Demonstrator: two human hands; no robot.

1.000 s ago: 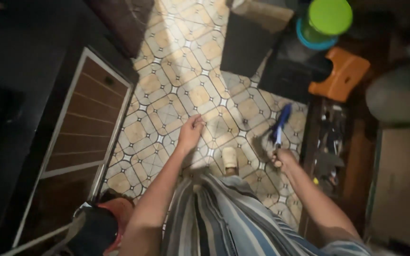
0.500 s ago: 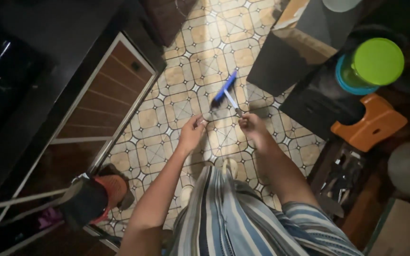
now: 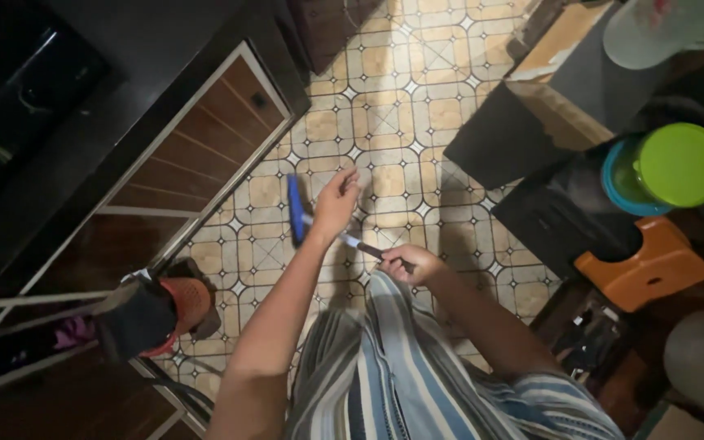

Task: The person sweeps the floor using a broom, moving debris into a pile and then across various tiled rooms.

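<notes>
Head view: the person stands over a patterned tile floor (image 3: 385, 106), striped shirt filling the bottom of the frame. The right hand (image 3: 407, 265), just right of centre, is closed around the dark end of a long thin handle. That handle runs up and to the left to a blue broom head (image 3: 294, 209), which lies on the tiles left of centre, close to the brown panelled door (image 3: 197, 155). The left hand (image 3: 337, 200) hovers above the handle near the middle of the frame, fingers loosely curled and holding nothing; whether it touches the handle cannot be told.

To sweep well here, the person would likely do best keeping the broom head flat on the tiles and drawing it in short strokes, well clear of the dark boxes (image 3: 523, 130) at upper right. The orange stool (image 3: 645, 265) and the green-lidded container (image 3: 678, 163) sit at the right edge, well apart from the broom.
</notes>
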